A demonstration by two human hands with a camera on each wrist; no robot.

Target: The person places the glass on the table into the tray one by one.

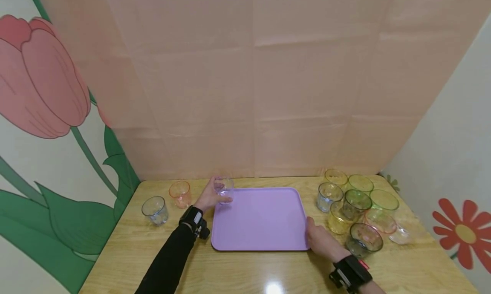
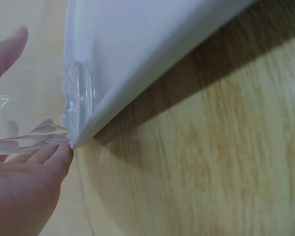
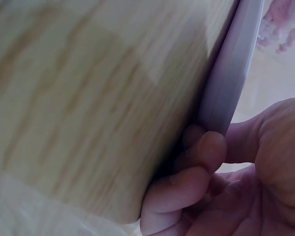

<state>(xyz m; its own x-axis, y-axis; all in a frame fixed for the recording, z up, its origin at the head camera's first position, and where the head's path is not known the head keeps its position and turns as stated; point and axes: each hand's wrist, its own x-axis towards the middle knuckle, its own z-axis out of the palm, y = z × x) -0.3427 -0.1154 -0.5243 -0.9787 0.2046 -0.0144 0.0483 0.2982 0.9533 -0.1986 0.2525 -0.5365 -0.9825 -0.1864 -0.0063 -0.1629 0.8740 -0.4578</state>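
Note:
My left hand (image 1: 208, 197) holds a clear drinking glass (image 1: 226, 186) at the far left corner of a purple tray (image 1: 261, 226). In the left wrist view, the thumb and fingers lie on opposite sides of the glass (image 2: 78, 108), and its thick base meets the tray's corner (image 2: 137, 34). At the tray's right edge, my right hand (image 1: 322, 239) grips the rim near the front corner. Curled fingers (image 3: 179, 189) press against the tray's edge (image 3: 228, 81) in the right wrist view.
Left of the tray stand a grey-tinted glass (image 1: 155, 211) and an orange-pink glass (image 1: 180, 194). Several coloured glasses crowd the right side, a dark one (image 1: 363, 240) close to my right hand. A pinkish covering (image 1: 253, 93) rises behind the wooden table (image 1: 238, 272).

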